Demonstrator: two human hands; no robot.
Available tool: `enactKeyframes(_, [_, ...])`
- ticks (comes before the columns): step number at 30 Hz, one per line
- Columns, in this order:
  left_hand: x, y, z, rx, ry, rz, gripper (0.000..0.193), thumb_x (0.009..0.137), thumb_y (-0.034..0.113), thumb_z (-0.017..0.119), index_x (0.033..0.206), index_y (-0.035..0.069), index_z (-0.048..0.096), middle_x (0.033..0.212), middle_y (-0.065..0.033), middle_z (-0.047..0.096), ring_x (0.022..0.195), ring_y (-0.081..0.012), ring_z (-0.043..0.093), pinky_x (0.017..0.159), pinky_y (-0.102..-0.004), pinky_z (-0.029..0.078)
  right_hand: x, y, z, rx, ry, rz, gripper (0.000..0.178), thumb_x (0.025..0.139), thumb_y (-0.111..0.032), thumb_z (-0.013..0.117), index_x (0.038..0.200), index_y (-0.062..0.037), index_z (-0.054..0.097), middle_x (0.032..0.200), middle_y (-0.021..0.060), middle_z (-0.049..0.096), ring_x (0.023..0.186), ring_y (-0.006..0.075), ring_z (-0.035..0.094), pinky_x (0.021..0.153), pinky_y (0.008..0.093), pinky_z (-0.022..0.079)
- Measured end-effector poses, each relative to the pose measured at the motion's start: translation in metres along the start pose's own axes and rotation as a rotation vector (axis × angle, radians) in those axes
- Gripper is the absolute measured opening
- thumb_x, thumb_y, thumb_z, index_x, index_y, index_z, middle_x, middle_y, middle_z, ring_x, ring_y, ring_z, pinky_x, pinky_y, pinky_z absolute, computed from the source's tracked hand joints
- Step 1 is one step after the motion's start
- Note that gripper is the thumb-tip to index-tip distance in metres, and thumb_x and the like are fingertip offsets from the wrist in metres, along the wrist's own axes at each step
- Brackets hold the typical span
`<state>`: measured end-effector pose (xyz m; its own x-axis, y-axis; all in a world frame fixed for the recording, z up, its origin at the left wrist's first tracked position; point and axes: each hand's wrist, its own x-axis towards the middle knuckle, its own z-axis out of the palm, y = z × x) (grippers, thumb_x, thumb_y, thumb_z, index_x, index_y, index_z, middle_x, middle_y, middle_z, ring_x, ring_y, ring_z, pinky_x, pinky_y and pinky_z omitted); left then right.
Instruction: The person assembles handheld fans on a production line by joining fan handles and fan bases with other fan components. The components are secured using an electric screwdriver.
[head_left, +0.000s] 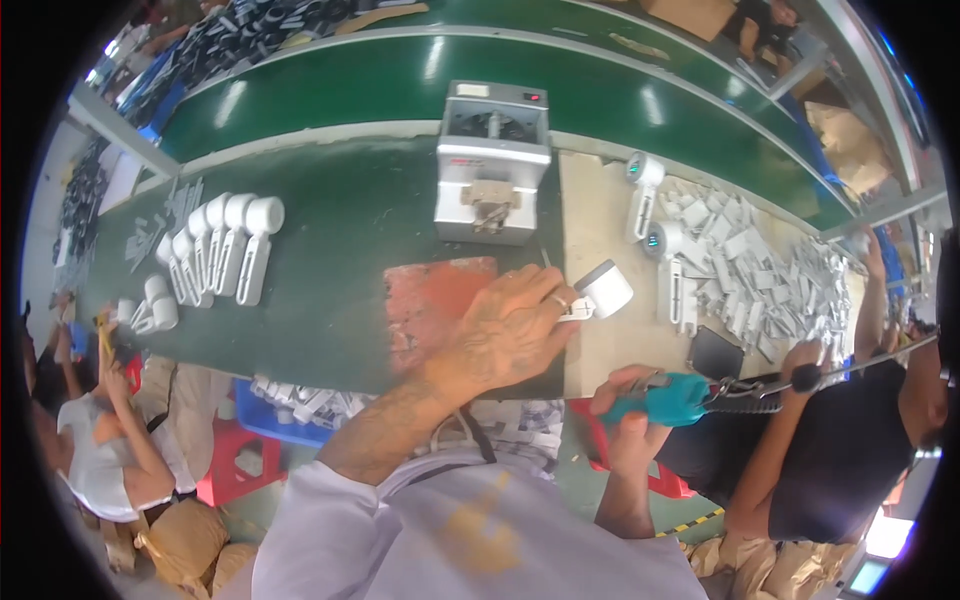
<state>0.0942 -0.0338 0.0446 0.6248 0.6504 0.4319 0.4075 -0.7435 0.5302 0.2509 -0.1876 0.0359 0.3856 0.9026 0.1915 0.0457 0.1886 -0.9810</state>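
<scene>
My left hand lies over the right edge of a worn red pad, its fingers closed on a white handheld device with a drum-shaped head. The head points to the right, past my fingertips; most of the handle is hidden under the hand. Closer to my body, my right hand is wrapped round a teal electric screwdriver, held roughly level with a coiled cord running off to the right. Its tip cannot be made out. Beyond the pad stands a silver screw feeder.
Similar white devices stand in a row at the left. Two more lie at the right beside a heap of white plastic parts and a dark flat piece. A blue bin sits below the table edge. Co-workers sit on both sides.
</scene>
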Motion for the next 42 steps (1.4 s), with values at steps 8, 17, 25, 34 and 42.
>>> enactKeyframes(8, [-0.057,-0.066,-0.041,-0.039,0.017,-0.087,0.026,0.089,0.023,0.074,0.109,0.007,0.071,0.104,-0.0094,0.065,0.098,-0.0314,0.065,0.09,-0.0438,0.051,0.06,-0.006,0.059,0.246,-0.076,0.006,0.085,0.088,-0.079,0.054,0.117,0.0018,0.051,0.067,0.0041,0.05,0.057,0.0168,0.05,0.055,0.0317,0.042])
enactKeyframes(17, [-0.057,-0.083,-0.043,-0.017,0.042,-0.015,0.044,0.086,0.034,0.078,0.123,0.011,0.071,0.109,-0.0054,0.064,0.104,-0.0266,0.06,0.096,-0.0409,0.048,0.178,0.001,0.155,0.304,-0.098,-0.344,0.066,0.094,-0.061,0.066,0.109,0.0035,0.06,0.072,0.0044,0.059,0.064,0.0157,0.059,0.058,0.0285,0.046])
enactKeyframes(25, [-0.059,-0.085,-0.035,0.032,0.087,-0.077,0.046,0.085,0.032,0.078,0.125,0.012,0.07,0.107,-0.0057,0.063,0.104,-0.0265,0.06,0.096,-0.0412,0.049,0.191,0.028,0.175,0.238,-0.169,-0.401,0.048,0.099,-0.046,0.067,0.102,0.001,0.059,0.074,0.0039,0.059,0.064,0.0152,0.059,0.059,0.0284,0.047])
enactKeyframes(34, [-0.058,-0.087,-0.036,-0.012,0.088,-0.112,0.045,0.085,0.032,0.079,0.123,0.011,0.071,0.107,-0.0055,0.063,0.104,-0.0268,0.06,0.096,-0.0415,0.049,0.167,0.011,0.163,0.222,-0.171,-0.237,0.044,0.101,-0.042,0.065,0.102,0.0018,0.058,0.073,0.005,0.058,0.06,0.0146,0.057,0.054,0.0275,0.045])
enactKeyframes(42, [-0.058,-0.086,-0.035,-0.026,0.08,-0.125,0.043,0.084,0.033,0.08,0.119,0.008,0.071,0.109,-0.0063,0.064,0.105,-0.0285,0.06,0.096,-0.0429,0.05,0.147,0.017,0.15,0.263,-0.197,-0.176,0.043,0.101,-0.037,0.066,0.107,0.0043,0.056,0.092,0.0105,0.061,0.065,0.0151,0.059,0.057,0.0318,0.052])
